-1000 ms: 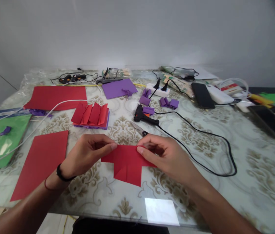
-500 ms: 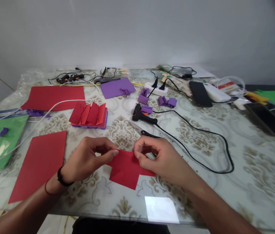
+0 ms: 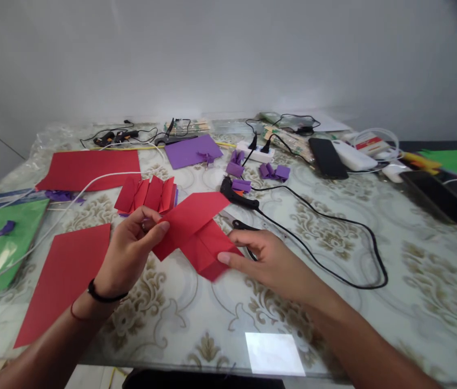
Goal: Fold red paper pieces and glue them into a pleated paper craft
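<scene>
Cluttered with paper and cables, the patterned table (image 3: 394, 281) sits under a folded red paper (image 3: 196, 229), lifted above it, pinched by the left hand (image 3: 131, 251) and right hand (image 3: 271, 262).

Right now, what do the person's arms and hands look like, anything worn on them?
The left hand and right hand are bare, no gloves, and no sleeves are in view. The left wrist wears a black band and, just behind it, a thin red thread. Nothing shows on the right wrist.
</scene>
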Available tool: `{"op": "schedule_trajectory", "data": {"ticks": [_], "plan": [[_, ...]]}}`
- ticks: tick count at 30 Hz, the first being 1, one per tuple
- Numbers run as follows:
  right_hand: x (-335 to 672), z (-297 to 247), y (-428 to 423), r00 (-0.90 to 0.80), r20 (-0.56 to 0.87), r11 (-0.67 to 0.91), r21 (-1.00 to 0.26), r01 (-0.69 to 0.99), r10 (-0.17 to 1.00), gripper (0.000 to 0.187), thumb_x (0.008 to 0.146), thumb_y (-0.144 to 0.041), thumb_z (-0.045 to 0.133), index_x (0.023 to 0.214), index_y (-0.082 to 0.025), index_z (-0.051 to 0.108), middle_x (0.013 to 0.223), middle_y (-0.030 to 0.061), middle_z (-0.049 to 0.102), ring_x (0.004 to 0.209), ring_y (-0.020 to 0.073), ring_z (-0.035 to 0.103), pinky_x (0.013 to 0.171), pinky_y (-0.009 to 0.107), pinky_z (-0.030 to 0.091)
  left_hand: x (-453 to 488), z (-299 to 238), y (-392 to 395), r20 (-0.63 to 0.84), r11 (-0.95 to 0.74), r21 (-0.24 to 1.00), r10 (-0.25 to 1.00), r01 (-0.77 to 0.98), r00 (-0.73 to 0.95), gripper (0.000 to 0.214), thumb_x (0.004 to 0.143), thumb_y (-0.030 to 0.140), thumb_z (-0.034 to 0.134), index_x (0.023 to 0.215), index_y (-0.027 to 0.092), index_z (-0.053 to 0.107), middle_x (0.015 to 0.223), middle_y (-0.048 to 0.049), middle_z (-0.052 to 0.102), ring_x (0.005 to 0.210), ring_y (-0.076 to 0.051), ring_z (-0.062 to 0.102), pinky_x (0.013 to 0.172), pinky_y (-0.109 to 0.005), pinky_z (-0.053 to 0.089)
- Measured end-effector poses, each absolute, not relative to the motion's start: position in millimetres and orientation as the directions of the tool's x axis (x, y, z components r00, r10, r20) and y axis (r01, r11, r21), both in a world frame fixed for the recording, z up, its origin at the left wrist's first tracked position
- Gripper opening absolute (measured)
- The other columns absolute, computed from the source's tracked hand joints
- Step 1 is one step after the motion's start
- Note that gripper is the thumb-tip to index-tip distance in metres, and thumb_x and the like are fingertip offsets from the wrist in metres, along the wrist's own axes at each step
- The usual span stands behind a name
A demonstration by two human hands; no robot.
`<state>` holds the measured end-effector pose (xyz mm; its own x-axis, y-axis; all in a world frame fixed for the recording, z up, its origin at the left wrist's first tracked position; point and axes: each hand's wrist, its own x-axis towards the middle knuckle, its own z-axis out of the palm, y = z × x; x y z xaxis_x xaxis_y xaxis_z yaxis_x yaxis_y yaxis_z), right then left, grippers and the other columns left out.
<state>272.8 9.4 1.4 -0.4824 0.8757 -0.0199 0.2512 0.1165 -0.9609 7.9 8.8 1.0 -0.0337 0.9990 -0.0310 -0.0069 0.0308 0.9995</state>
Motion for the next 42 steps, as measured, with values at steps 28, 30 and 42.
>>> {"op": "schedule_trajectory", "data": {"ticks": [28, 30, 42], "plan": [[269, -6, 5, -0.478, 0.425, 0.628, -0.643, 0.438, 0.768, 0.041, 0.092, -0.017, 0.065, 0.132, -0.022, 0.072, 0.125, 0.0104, 0.075, 0.112, 0.0255, 0.074, 0.099, 0.039, 0.061, 13, -1, 3, 0.011, -0.067, 0.911, 0.99, 0.408, 0.139, 0.047, 0.091, 0.04, 0.078, 0.129, 0.022, 0.059, 0.1, -0.0049, 0.076, 0.083, -0.022, 0.074, 0.064, -0.029, 0.059], [268, -9, 6, -0.475, 0.477, 0.669, -0.597, 0.442, 0.74, 0.034, 0.095, -0.019, 0.067, 0.128, -0.021, 0.074, 0.123, 0.0113, 0.076, 0.111, 0.0255, 0.075, 0.1, 0.039, 0.061, 13, -1, 3, 0.008, -0.076, 0.9, 0.987, 0.429, 0.159, 0.048, 0.092, 0.04, 0.076, 0.132, 0.022, 0.057, 0.104, -0.0055, 0.076, 0.087, -0.023, 0.074, 0.069, -0.031, 0.06], [252, -12, -2, -0.304, 0.426, 0.522, -0.723, 0.451, 0.852, 0.014, 0.096, -0.017, 0.066, 0.1, -0.026, 0.076, 0.099, 0.0048, 0.079, 0.091, 0.0222, 0.077, 0.088, 0.037, 0.063, 24, -2, -6, 0.192, -0.262, 0.737, 0.965, 0.623, 0.178, 0.054, 0.084, 0.034, 0.084, 0.131, 0.025, 0.06, 0.121, -0.008, 0.076, 0.11, -0.032, 0.074, 0.088, -0.04, 0.061]]}}
